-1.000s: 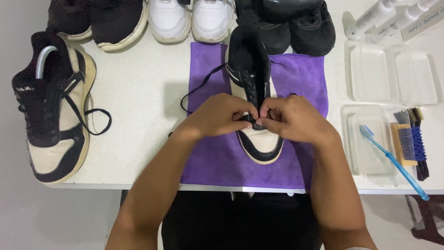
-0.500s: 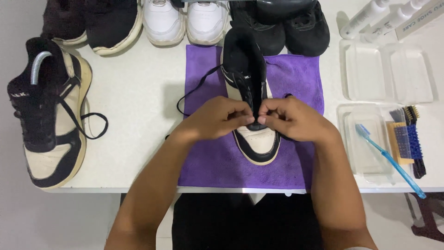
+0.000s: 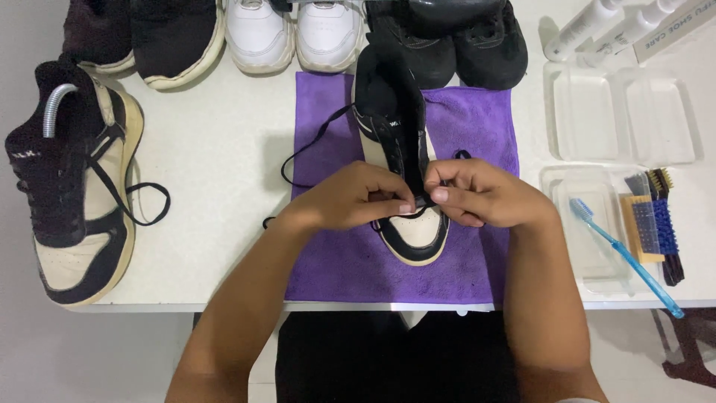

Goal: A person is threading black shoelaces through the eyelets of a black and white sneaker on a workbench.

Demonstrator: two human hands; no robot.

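Nearest, both hands, left hand (image 3: 358,198) and right hand (image 3: 485,195), pinch the black lace (image 3: 313,145) over a black-and-cream sneaker (image 3: 403,149) lying on a purple cloth (image 3: 477,127) on the white bench (image 3: 216,149). Right of the cloth, a clear tray (image 3: 589,224) holds a blue toothbrush (image 3: 626,257), with brushes (image 3: 656,224) at its right edge. Beyond the tray stand white bottles (image 3: 597,26) and a white box (image 3: 675,30).

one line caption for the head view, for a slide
Both hands, left hand and right hand, pinch the black lace on a black-and-cream sneaker lying on a purple cloth.
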